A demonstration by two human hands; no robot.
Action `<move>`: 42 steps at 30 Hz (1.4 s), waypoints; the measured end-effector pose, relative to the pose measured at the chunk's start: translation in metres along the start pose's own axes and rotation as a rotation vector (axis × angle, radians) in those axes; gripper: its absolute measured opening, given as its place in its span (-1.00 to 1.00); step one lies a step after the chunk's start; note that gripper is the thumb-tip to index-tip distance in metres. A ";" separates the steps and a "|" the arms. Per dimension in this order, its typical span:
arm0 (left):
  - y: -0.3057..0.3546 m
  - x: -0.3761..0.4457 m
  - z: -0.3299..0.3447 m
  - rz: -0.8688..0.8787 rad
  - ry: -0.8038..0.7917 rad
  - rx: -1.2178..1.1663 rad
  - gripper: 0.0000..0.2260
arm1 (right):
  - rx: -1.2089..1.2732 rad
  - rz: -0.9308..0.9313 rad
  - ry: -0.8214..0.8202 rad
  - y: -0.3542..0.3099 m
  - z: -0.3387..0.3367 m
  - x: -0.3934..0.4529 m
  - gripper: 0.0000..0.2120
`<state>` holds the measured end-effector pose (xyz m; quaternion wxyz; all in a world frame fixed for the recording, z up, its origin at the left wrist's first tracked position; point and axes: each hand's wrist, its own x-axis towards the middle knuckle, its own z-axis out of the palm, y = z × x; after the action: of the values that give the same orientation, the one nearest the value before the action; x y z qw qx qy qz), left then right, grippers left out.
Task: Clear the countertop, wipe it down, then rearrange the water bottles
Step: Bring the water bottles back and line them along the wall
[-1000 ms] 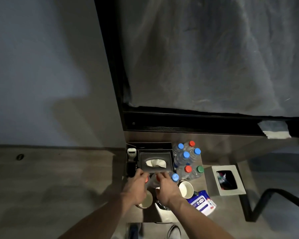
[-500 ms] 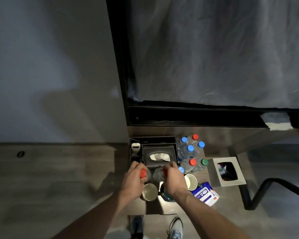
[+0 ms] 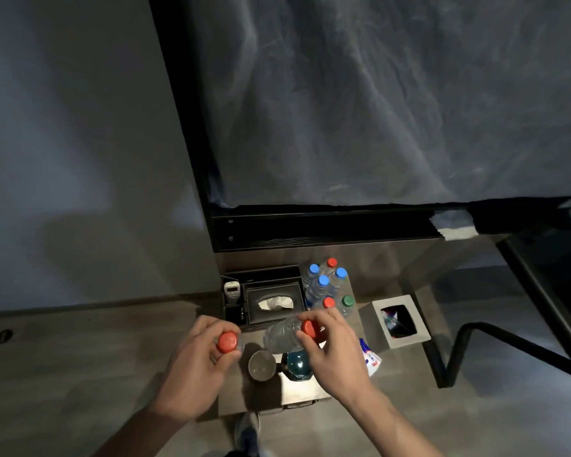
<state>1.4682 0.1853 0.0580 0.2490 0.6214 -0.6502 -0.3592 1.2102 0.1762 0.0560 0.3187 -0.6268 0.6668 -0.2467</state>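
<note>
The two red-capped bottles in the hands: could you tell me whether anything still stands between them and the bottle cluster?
Nothing visible does. The left hand and right hand each grip a red-capped bottle lifted above the cup; the cluster stands just beyond, right of the tissue box.

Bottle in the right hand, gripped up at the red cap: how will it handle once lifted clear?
The red-capped bottle hangs tilted from the right hand, so it will probably swing. Its clear ribbed wall looks thin, likely flexing if squeezed. Being round, it would probably roll if laid on the countertop.
</note>
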 end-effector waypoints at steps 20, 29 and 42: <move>0.241 -0.082 0.182 0.294 -0.018 0.073 -0.71 | -0.014 0.020 0.197 0.146 -0.245 -0.203 -0.82; 0.357 -0.120 0.300 0.353 -0.143 0.039 -0.78 | -0.010 0.092 0.290 0.229 -0.362 -0.269 -0.82; 0.491 -0.064 0.458 0.466 -0.300 0.090 -0.74 | -0.017 0.168 0.434 0.354 -0.513 -0.269 -0.83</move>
<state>0.8129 0.3062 0.1638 0.1981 0.4056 -0.8204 -0.3510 0.5958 0.4398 0.1758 0.1818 -0.5040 0.7716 -0.3429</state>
